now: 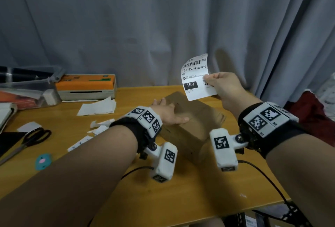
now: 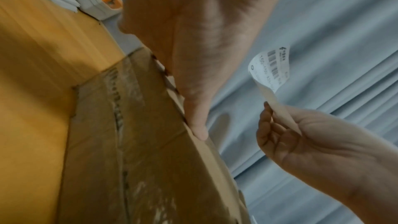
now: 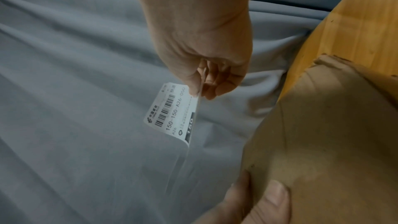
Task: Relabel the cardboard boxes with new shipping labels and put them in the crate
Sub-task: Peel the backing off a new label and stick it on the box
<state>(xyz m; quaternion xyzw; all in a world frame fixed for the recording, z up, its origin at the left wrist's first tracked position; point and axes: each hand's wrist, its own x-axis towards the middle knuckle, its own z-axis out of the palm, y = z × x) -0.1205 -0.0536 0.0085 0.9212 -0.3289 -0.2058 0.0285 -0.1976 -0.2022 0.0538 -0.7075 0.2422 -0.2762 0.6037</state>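
A brown cardboard box lies flat on the wooden table, in the middle. My left hand holds its left edge, thumb on the top face and fingers down the side; the left wrist view shows the thumb along the box edge. My right hand is raised above the box's far right part and pinches a white shipping label by its right edge. The label curls and hangs free, printed side towards me, not touching the box.
An orange and white label printer stands at the back left, with white backing sheets before it. Torn paper scraps, scissors and a teal cutter lie at the left. A grey curtain hangs behind.
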